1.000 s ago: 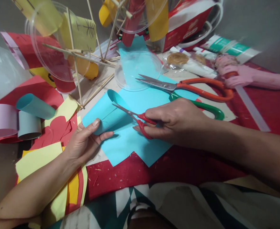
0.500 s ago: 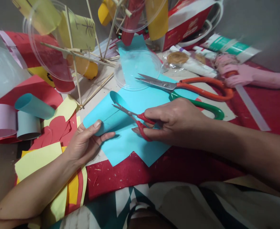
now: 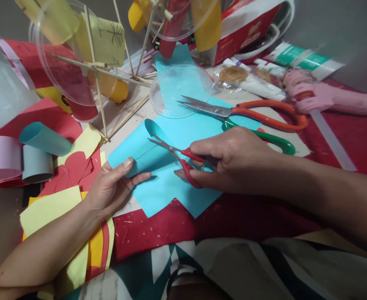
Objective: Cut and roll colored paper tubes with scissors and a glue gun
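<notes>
My left hand point(image 3: 110, 187) pinches the near end of a rolled light-blue paper tube point(image 3: 139, 150), thumb on top and fingers beneath. My right hand point(image 3: 230, 160) grips small red-handled scissors point(image 3: 177, 156), whose slightly parted blades lie along the tube with the tips at its far open end. Under both lies a flat light-blue paper sheet point(image 3: 174, 191) on the red cloth point(image 3: 171, 229).
Large orange-and-green scissors point(image 3: 242, 116) lie just beyond my right hand beside a clear plastic lid point(image 3: 180, 89). Paper rolls point(image 3: 39, 143), red and yellow scraps sit left. Stick-and-cup models point(image 3: 86, 58) stand behind. Glue tubes, a pink glue gun point(image 3: 324, 100) and a red box lie right.
The scissor handles have spread a little wider and my right hand has edged slightly nearer. My left hand still holds the tube in the same spot.
</notes>
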`<state>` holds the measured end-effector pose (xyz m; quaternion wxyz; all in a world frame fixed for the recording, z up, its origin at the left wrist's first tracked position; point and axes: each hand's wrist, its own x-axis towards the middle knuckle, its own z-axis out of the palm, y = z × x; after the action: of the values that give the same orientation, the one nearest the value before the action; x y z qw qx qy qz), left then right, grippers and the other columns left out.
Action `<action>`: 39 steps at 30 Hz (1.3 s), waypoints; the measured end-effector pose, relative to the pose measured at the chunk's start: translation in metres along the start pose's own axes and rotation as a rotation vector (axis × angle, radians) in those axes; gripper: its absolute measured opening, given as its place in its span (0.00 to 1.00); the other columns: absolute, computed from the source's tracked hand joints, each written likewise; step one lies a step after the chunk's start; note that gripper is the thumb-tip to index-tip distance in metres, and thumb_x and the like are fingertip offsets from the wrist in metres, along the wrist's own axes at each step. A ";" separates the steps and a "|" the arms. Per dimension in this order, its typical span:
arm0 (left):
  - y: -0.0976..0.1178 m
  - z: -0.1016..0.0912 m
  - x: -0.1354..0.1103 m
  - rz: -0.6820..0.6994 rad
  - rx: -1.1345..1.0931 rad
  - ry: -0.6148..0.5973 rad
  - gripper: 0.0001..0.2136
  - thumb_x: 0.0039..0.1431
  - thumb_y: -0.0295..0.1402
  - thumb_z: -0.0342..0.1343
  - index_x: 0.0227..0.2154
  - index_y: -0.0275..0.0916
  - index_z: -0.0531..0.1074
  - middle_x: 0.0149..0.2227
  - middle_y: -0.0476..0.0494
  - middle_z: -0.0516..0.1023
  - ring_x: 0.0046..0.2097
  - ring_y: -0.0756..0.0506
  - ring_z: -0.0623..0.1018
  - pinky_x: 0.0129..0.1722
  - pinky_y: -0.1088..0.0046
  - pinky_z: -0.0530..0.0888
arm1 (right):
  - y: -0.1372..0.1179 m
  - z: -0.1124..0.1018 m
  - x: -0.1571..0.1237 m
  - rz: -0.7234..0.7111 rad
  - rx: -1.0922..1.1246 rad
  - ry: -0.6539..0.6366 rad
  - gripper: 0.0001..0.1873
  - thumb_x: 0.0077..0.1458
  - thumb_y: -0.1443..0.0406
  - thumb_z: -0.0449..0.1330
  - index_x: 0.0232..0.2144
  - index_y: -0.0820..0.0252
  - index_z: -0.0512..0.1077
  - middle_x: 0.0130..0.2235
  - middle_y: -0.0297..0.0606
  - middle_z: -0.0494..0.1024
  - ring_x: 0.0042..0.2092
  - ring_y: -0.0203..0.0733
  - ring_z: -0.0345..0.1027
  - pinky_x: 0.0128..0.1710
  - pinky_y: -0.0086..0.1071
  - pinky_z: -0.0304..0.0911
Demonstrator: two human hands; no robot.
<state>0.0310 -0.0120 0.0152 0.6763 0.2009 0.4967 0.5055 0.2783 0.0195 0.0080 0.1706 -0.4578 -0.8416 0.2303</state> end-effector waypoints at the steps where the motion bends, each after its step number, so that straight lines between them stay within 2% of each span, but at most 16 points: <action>1: 0.000 0.000 0.000 -0.001 -0.002 0.005 0.13 0.38 0.24 0.79 0.24 0.35 0.79 0.24 0.55 0.75 0.29 0.50 0.79 0.33 0.65 0.88 | 0.001 0.000 0.000 -0.003 0.010 -0.002 0.15 0.54 0.54 0.61 0.23 0.56 0.71 0.18 0.31 0.66 0.22 0.35 0.52 0.26 0.34 0.41; 11: 0.002 0.001 0.001 -0.024 -0.036 0.032 0.14 0.36 0.23 0.80 0.23 0.35 0.78 0.24 0.54 0.76 0.29 0.50 0.81 0.32 0.64 0.89 | 0.005 0.008 -0.002 -0.111 0.035 0.087 0.16 0.56 0.57 0.58 0.20 0.57 0.68 0.17 0.30 0.63 0.21 0.33 0.50 0.27 0.33 0.42; 16: 0.001 0.001 0.001 -0.026 -0.048 0.039 0.14 0.35 0.23 0.80 0.22 0.35 0.78 0.23 0.55 0.76 0.29 0.50 0.81 0.32 0.64 0.89 | 0.005 0.011 -0.001 -0.104 -0.014 0.119 0.18 0.56 0.57 0.57 0.18 0.57 0.64 0.16 0.30 0.62 0.21 0.33 0.51 0.26 0.33 0.42; 24: 0.002 0.004 0.001 -0.022 -0.048 0.063 0.15 0.33 0.22 0.80 0.22 0.34 0.78 0.23 0.55 0.75 0.28 0.50 0.79 0.31 0.62 0.89 | -0.004 0.002 0.002 -0.011 -0.059 -0.006 0.15 0.56 0.60 0.57 0.19 0.57 0.64 0.19 0.33 0.66 0.24 0.35 0.56 0.27 0.33 0.44; 32: 0.002 0.003 0.002 -0.026 -0.049 0.056 0.15 0.33 0.22 0.80 0.20 0.34 0.76 0.21 0.56 0.73 0.26 0.51 0.78 0.31 0.63 0.89 | -0.003 0.004 0.001 -0.002 -0.122 -0.011 0.17 0.57 0.60 0.57 0.20 0.57 0.60 0.19 0.33 0.60 0.24 0.37 0.53 0.28 0.34 0.41; 39: 0.001 0.003 0.002 -0.019 -0.045 0.036 0.15 0.35 0.23 0.79 0.20 0.35 0.77 0.21 0.56 0.73 0.26 0.52 0.78 0.32 0.65 0.88 | -0.007 0.002 0.006 0.068 -0.180 -0.075 0.15 0.58 0.59 0.57 0.22 0.56 0.62 0.20 0.34 0.65 0.26 0.38 0.58 0.28 0.34 0.40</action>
<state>0.0331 -0.0094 0.0164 0.6763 0.1720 0.4993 0.5136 0.2695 0.0206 0.0105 0.0892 -0.4905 -0.8487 0.1764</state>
